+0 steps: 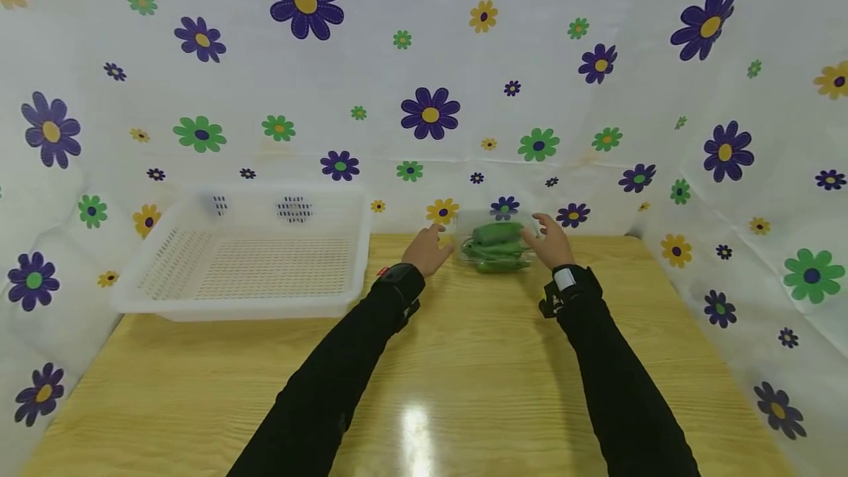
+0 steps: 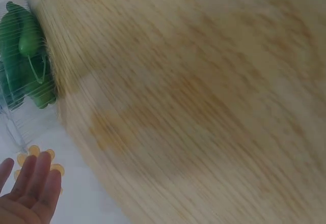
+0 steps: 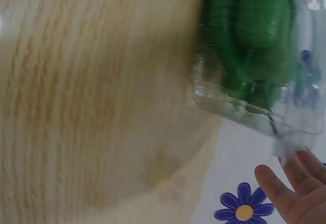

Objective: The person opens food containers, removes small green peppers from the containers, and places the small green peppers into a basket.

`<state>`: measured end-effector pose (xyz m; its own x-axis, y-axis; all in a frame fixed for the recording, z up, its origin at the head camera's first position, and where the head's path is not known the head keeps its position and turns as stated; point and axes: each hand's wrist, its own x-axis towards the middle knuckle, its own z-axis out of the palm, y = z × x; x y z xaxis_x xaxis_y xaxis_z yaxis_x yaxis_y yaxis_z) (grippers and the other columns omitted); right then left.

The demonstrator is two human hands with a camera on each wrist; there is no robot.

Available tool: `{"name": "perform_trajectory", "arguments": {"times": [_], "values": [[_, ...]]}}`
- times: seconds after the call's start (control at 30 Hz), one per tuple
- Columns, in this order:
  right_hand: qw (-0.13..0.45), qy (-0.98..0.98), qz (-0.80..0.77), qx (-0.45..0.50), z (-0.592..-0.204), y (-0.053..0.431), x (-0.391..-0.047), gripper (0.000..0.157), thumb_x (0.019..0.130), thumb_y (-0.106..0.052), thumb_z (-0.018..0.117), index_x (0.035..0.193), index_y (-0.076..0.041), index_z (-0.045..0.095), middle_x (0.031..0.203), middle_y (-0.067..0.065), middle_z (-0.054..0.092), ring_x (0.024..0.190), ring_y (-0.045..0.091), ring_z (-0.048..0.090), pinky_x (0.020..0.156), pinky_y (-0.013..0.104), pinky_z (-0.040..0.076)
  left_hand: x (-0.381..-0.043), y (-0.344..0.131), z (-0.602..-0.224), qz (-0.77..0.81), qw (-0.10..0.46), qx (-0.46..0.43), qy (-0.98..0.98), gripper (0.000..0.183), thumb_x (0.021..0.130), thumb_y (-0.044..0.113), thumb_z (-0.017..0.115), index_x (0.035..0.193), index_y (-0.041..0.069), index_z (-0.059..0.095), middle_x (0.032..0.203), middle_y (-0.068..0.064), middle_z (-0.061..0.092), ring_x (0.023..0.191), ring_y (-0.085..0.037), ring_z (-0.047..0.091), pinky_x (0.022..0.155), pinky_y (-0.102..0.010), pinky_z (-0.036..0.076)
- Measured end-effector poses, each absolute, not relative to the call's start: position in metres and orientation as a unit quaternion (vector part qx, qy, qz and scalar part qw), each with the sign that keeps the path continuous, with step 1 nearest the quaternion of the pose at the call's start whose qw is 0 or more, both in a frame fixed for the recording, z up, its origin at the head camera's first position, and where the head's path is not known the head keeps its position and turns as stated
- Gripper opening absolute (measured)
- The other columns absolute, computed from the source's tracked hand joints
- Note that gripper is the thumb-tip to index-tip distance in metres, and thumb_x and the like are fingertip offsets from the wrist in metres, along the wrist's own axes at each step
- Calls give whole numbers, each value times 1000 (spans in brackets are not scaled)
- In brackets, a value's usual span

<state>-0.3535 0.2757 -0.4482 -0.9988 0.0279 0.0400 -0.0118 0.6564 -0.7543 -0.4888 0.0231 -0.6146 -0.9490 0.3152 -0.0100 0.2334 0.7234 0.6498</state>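
A clear plastic box (image 3: 224,109) with several green peppers (image 1: 498,232) in it stands at the back of the table, close to the cloth. To its left is my left hand (image 1: 428,250), fingers spread and a small gap away from the box. My right hand (image 1: 551,243) is at the box's right side, its fingers extended. In the right wrist view its fingertips (image 3: 288,164) meet the box's corner, though whether they press on it I cannot tell. The left wrist view has the peppers (image 2: 30,46) at the upper left, above the left hand's fingers (image 2: 35,180).
A large white plastic basket (image 1: 258,309) with a slotted bottom stands on the left of the wooden table (image 1: 477,374). Behind and along the sides hangs a white cloth (image 1: 371,57) with printed flowers. Both forearms reach across the table in black sleeves (image 1: 318,389).
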Motion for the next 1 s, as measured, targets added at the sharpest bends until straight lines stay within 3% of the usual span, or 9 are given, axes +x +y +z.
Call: {"name": "perform_trajectory", "arguments": {"times": [0.13, 0.2, 0.3, 0.4, 0.5, 0.57, 0.67, 0.8, 1.0], "values": [[25, -911, 412, -6, -455, 269, -354, 56, 98, -27, 48, 145, -1, 30, 148, 27, 29, 135, 43, 31, 108, 54, 32, -484, 28, -606, 368, 65, 169, 912, 67, 86, 70, 36, 142, 32, 31, 132, -5, 51, 113, -22, 53, 86, -38, 47], [31, -915, 403, -4, -456, 267, -354, 55, 98, -26, 49, 143, 0, 33, 147, 27, 31, 134, 43, 33, 107, 54, 33, -457, 29, -573, 392, 81, 173, 900, 65, 87, 70, 34, 139, 32, 34, 126, -5, 55, 107, -22, 56, 82, -36, 48], [48, -923, 383, 5, -461, 266, -354, 52, 96, -24, 52, 140, 1, 39, 143, 27, 38, 100, 38, 55, 86, 46, 45, -421, 31, -530, 414, 98, 175, 888, 63, 88, 66, 38, 139, 27, 36, 123, -7, 57, 103, -22, 58, 83, -36, 48], [60, -930, 363, 14, -468, 265, -353, 49, 95, -21, 55, 137, 2, 43, 139, 27, 43, 61, 23, 44, 62, 35, 37, -422, 35, -536, 422, 105, 166, 885, 60, 93, 50, 49, 140, 17, 36, 124, -13, 58, 104, -27, 59, 84, -39, 48], [62, -933, 354, 19, -472, 263, -349, 48, 94, -19, 56, 136, 2, 44, 138, 27, 44, 53, 18, 34, 56, 33, 31, -454, 38, -591, 435, 72, 173, 881, 59, 90, 52, 53, 138, 21, 37, 117, -10, 61, 95, -24, 60, 77, -40, 49], [59, -932, 356, 17, -472, 260, -343, 48, 94, -18, 57, 135, 2, 45, 138, 27, 44, 58, 25, 39, 60, 37, 34, -469, 39, -623, 450, 61, 169, 875, 58, 89, 56, 51, 136, 24, 38, 112, -8, 61, 89, -23, 60, 71, -38, 49], [61, -933, 354, 20, -474, 260, -337, 47, 93, -18, 57, 134, 2, 46, 139, 27, 43, 88, 38, 54, 81, 44, 44, -471, 37, -641, 470, 59, 174, 863, 58, 88, 58, 51, 135, 26, 38, 112, -7, 60, 88, -21, 60, 69, -37, 48], [65, -933, 353, 26, -475, 259, -326, 46, 92, -18, 58, 133, 2, 48, 138, 26, 44, 129, 41, 39, 109, 50, 32, -458, 27, -636, 491, 91, 184, 847, 60, 88, 54, 54, 138, 27, 35, 118, -7, 59, 94, -24, 61, 73, -38, 49], [73, -923, 374, 47, -470, 254, -304, 46, 90, -18, 60, 130, 2, 51, 138, 25, 45, 132, 40, 37, 110, 51, 31, -380, 1, -542, 476, 100, 206, 849, 55, 92, 47, 53, 137, 19, 38, 115, -12, 59, 93, -24, 61, 75, -36, 49]]}}
